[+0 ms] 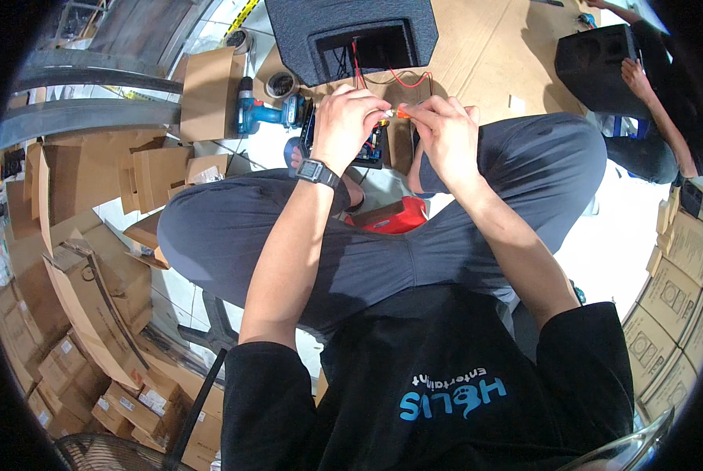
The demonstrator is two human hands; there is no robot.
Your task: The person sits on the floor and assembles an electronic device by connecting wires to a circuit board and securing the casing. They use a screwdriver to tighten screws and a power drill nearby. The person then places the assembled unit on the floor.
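My left hand (343, 125), with a dark watch on its wrist, and my right hand (445, 133) meet above my knees. Both pinch a small orange connector (399, 112) at the end of thin red wires (406, 80). The wires run up into the rectangular opening of a black speaker cabinet (351, 35) lying on cardboard. Under my hands rests a dark electronics panel (371, 149), partly hidden by them. I sit with grey trousers and a black shirt.
A blue cordless drill (261, 114) lies left of the panel beside tape rolls (281, 82). A red object (394, 216) sits between my legs. Cardboard boxes (92, 259) pile at left and right. Another person (657, 102) handles a second black cabinet (595, 67) at upper right.
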